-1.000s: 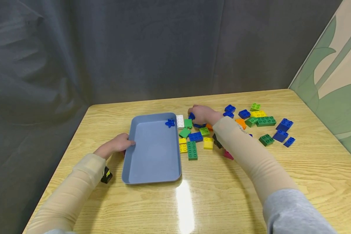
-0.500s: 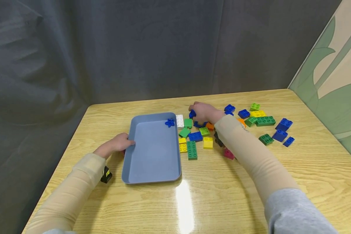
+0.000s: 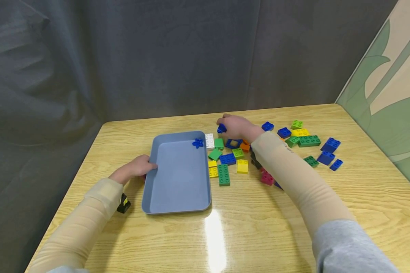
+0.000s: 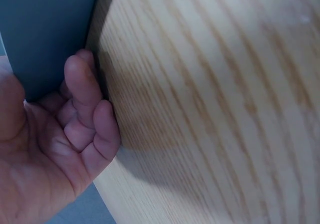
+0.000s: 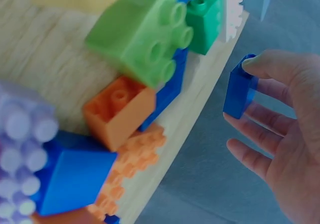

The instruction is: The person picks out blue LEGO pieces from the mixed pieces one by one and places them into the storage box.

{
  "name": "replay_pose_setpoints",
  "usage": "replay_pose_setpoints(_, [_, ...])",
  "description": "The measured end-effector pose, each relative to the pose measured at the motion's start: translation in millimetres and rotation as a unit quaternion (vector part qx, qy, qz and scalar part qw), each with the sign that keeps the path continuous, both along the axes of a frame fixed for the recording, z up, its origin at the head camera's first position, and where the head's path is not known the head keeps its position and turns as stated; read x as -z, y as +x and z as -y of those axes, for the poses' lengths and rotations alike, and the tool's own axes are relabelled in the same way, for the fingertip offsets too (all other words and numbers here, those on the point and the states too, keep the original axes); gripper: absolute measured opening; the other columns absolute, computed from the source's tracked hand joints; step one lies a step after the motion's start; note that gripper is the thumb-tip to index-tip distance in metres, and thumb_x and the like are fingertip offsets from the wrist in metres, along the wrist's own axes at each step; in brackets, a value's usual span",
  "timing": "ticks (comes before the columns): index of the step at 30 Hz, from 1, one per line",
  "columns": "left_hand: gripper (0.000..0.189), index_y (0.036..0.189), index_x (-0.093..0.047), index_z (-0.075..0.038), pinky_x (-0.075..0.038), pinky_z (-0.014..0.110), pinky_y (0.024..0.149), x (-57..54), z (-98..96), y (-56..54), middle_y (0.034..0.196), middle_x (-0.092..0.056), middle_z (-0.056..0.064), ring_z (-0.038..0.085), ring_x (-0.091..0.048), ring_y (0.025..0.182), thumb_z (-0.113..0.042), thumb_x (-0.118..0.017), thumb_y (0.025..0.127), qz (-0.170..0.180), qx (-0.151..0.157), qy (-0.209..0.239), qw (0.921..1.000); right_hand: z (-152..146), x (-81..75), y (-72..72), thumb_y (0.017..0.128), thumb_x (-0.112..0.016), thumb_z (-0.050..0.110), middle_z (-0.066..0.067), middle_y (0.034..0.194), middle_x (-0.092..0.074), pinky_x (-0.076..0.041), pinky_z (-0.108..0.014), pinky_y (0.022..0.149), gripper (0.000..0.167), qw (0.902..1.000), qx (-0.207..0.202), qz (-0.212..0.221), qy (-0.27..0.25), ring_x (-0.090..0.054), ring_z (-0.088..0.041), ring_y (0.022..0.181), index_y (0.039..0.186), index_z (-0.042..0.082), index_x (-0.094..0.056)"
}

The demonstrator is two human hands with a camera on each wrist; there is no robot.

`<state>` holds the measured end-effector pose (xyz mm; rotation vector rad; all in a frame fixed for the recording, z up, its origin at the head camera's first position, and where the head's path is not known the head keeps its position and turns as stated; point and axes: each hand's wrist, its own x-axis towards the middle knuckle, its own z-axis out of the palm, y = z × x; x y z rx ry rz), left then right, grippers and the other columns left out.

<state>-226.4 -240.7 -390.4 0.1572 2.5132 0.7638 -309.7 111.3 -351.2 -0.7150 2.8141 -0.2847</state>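
My left hand (image 3: 141,165) grips the left edge of a shallow grey-blue tray (image 3: 179,174), thumb over the rim. Its other fingers are curled against the outer wall (image 4: 50,28) in the left wrist view. Inside the tray, at the far right corner, lies a blue flower-shaped piece (image 3: 197,143). My right hand (image 3: 238,127) pinches a small blue building brick (image 5: 240,91) between thumb and fingers, raised beyond the loose pieces near the table's far edge. Below that hand are a blue frame-like piece (image 3: 233,143), an orange brick (image 5: 117,111) and a green brick (image 3: 219,143).
Several loose bricks lie right of the tray, among them a white one (image 3: 209,141) and a long green one (image 3: 223,175). More bricks, such as a dark green one (image 3: 309,141), are spread farther right. A black piece (image 3: 123,203) lies by my left forearm.
My right hand has lifted slightly up and away from the pile with the blue brick, uncovering the blue frame-like piece. My left hand and the tray hold still.
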Motion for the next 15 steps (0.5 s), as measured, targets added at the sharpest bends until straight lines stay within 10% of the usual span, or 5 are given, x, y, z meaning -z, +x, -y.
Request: replay_pose_setpoints(15, [0.031,0.108,-0.058,0.014,-0.055,0.038,0.061,0.8,-1.8,-0.9,0.085,-0.067,0.018,0.023,-0.066,0.068,-0.013,-0.046,0.099,0.004,-0.002,0.000,1.0000,26,-14.0,15.1,0.092,-0.066,0.021,-0.015,0.132,-0.052,-0.044,-0.042,0.098,0.049,0.9954,-0.080,-0.052,0.006,-0.057,-0.028,0.109,0.136,0.007,-0.053])
